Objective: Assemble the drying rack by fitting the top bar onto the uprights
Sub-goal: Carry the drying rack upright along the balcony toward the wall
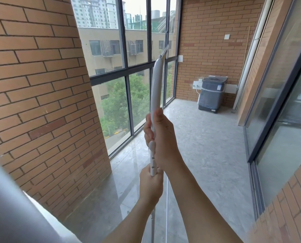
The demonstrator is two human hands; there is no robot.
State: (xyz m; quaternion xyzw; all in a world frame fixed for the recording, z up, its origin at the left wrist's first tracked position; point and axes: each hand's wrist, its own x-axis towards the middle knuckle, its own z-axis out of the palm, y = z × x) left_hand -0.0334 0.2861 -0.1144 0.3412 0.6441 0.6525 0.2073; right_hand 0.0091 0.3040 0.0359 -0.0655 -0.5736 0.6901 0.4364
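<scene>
The white top bar [156, 88] stands almost upright in front of the window [128, 71]. The right hand [161, 135] is wrapped closed around its lower part. Just below, the left hand [150, 185] grips the thin white upright [153, 163]. A covered washing machine [212, 93] stands far behind on the concrete floor [207, 155].

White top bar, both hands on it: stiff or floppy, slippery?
Likely stiff: the white top bar holds its line well beyond the right hand. Probably light, since it stands raised. The glossy surface may slip; the left hand grips the lower end.
</scene>
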